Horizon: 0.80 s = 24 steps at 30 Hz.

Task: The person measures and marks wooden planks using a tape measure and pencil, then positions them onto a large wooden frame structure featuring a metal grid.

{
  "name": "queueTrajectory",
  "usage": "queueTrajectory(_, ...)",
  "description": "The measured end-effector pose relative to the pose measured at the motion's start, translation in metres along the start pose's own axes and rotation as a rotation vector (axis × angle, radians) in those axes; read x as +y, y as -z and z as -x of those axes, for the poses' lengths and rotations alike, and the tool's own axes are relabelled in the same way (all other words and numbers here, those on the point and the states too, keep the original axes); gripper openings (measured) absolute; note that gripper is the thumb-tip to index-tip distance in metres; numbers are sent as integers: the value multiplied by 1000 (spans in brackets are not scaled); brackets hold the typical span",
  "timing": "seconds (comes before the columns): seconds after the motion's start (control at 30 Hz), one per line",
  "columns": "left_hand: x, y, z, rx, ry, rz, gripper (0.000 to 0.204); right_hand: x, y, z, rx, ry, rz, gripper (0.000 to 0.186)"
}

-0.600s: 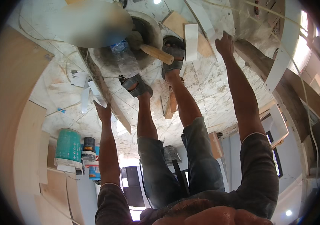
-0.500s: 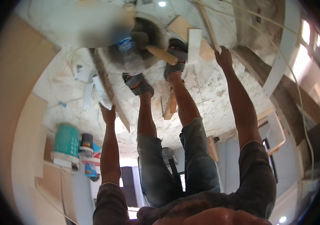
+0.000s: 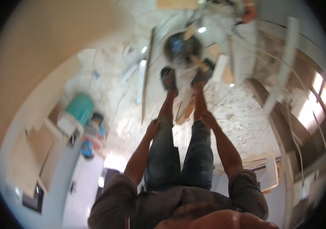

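My left hand point(image 3: 153, 128) lies against my left leg near the knee, its fingers laid along it and nothing seen in them. Against my right knee rests my right hand point(image 3: 208, 119), also empty and somewhat blurred. On the floor by my left foot is a long thin wooden strip point(image 3: 147, 76), with a white strip point(image 3: 142, 80) beside it. Just past my feet stands a dark round basin point(image 3: 193, 45) with a clear and blue plastic bottle point(image 3: 177, 45) at it. Wood offcuts point(image 3: 186, 110) lie between my legs, and a white piece of board point(image 3: 219, 68) is by my right foot.
A teal bucket point(image 3: 79, 108) stands at the left among smaller containers. Large pale panels point(image 3: 48, 57) fill the upper left. At the right are a dark wooden frame point(image 3: 264, 99), a leaning white board point(image 3: 285, 68) and loose cables point(image 3: 296, 76). A red tool point(image 3: 249, 14) lies at the far right.
Both hands have come back and inward from the strips on the floor to my knees. The wooden stick near my right hand has been let go. The view has shifted, showing more floor ahead.
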State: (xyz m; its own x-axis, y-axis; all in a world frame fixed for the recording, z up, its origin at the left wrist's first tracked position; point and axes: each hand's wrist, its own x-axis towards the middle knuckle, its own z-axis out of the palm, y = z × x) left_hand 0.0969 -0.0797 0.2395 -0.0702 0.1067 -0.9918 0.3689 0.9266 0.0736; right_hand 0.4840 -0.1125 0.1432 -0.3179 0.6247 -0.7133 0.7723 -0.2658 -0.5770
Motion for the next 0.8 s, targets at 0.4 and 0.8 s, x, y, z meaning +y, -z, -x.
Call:
queueTrajectory(0.4,95,77,113,-175,-251,36,39,-248,280,105,380,23,-230,26)
queueTrajectory(0.8,273,182,205,183,-616,286,30,-408,765,254,1432,332,-240,37)
